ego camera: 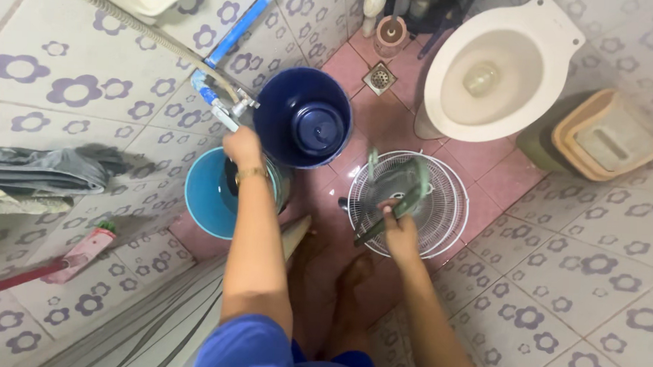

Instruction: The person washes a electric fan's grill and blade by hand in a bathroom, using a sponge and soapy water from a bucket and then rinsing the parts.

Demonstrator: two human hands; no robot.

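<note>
So this was a tiled bathroom seen from straight above, purple flower tiles on the walls and a pink tile floor [359, 119]. Far left, some grey cloth [41, 169] hung over the edge, and below it a red-handled brush [74, 257] leaned against the wall tiles. Moving in, the left hand [241, 147] was stretched out to the tap [234, 110] at the end of a blue pipe [241, 27], and its grip looked wrapped around the tap end, though the fingers themselves were hidden behind the back of the hand, so I couldn't really tell how tight it was. Right under that wrist sat a light blue bucket [205, 196], and just beside it, touching or nearly so, a bigger dark blue bucket [302, 116] with a dark blue scoop lying inside. The person's bare feet [337, 287] stood on the pink floor in the middle. Next over, the right hand [399, 227] had its grip pinched shut on a greenish fan blade [403, 190], blurry, held over a white fan grille [443, 210] that lay flat on the floor. Behind that was a floor drain [379, 77], then the white toilet [493, 73], and far right a tan bin [604, 137] against the wall.
</note>
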